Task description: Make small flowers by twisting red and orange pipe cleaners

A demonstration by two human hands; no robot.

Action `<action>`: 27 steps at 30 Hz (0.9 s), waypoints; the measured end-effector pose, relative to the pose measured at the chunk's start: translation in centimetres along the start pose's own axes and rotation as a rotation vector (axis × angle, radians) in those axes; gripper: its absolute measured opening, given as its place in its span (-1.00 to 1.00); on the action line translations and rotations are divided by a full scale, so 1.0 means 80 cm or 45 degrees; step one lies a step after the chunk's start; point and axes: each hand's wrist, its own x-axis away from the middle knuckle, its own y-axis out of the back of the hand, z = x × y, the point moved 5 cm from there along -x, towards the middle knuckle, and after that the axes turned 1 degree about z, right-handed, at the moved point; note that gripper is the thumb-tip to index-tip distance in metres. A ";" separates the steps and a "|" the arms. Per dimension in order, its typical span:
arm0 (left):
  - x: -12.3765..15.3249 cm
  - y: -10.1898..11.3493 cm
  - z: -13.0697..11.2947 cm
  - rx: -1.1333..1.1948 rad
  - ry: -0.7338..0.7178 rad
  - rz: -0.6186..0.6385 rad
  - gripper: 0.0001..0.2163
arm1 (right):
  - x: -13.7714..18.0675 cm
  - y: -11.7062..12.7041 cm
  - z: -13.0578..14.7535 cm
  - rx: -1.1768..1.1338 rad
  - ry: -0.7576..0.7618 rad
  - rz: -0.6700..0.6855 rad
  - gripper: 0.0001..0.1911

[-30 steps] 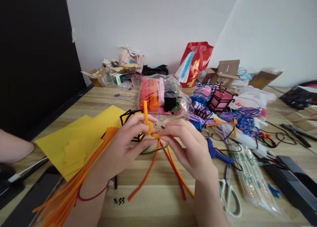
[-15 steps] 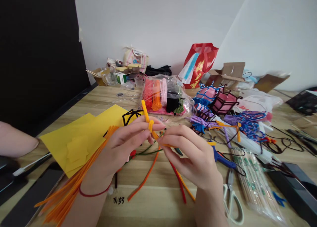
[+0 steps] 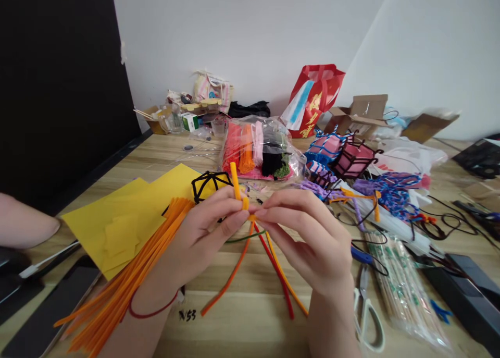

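1. The left hand [image 3: 205, 227] pinches a yellow stem [image 3: 235, 181] between thumb and fingers; one end stands up above the fingertips.
2. The right hand [image 3: 308, 235] has thumb and fingertips drawn together on the stem's lower part, just beside the left fingertips.
3. Below the fingers, an orange strand [image 3: 230, 282], a red strand [image 3: 278, 277] and an amber strand [image 3: 287, 280] fan out toward the wearer; a green strand [image 3: 238, 238] lies crosswise just under the fingertips.
4. Just beyond the left fingers is a black frame [image 3: 203, 182], partly hidden by them.
5. Left of the left fingers lie an orange bundle [image 3: 156, 251], partly behind the forearm, and yellow sheets [image 3: 154, 188].
6. Right of the right fingers are a blue handle [image 3: 361, 255], scissors [image 3: 363, 290] and a packet of sticks [image 3: 402, 290].
7. Farther beyond the fingers, a clear bag [image 3: 255, 149] holds coloured bunches; to its right sit pink lanterns [image 3: 357, 157].
8. Well apart, farthest back and to the fingers' right, a red bag [image 3: 318, 100] stands near open cartons [image 3: 367, 108].
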 end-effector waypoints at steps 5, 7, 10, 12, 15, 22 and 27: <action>0.004 -0.003 -0.003 -0.061 0.013 0.043 -0.72 | 0.001 -0.001 -0.003 -0.016 -0.016 0.010 -0.73; 0.004 -0.006 -0.005 -0.062 -0.005 0.067 -0.79 | 0.000 -0.001 -0.002 -0.008 -0.017 0.008 -0.75; 0.003 -0.008 -0.008 -0.061 -0.053 0.089 -0.89 | -0.003 -0.001 0.000 -0.007 -0.008 0.008 -0.77; 0.002 -0.009 -0.009 -0.054 -0.074 0.109 -0.93 | -0.005 -0.001 0.000 -0.005 -0.003 0.000 -0.79; 0.003 -0.009 -0.008 -0.069 -0.085 0.121 -0.96 | -0.007 0.000 0.001 -0.009 0.020 -0.021 -0.79; 0.006 -0.006 -0.007 -0.126 -0.099 0.112 -0.93 | -0.005 -0.004 0.001 -0.047 0.029 0.010 -0.77; 0.003 -0.003 -0.011 -0.099 -0.094 0.120 -0.91 | -0.006 -0.005 0.004 -0.060 0.032 -0.003 -0.80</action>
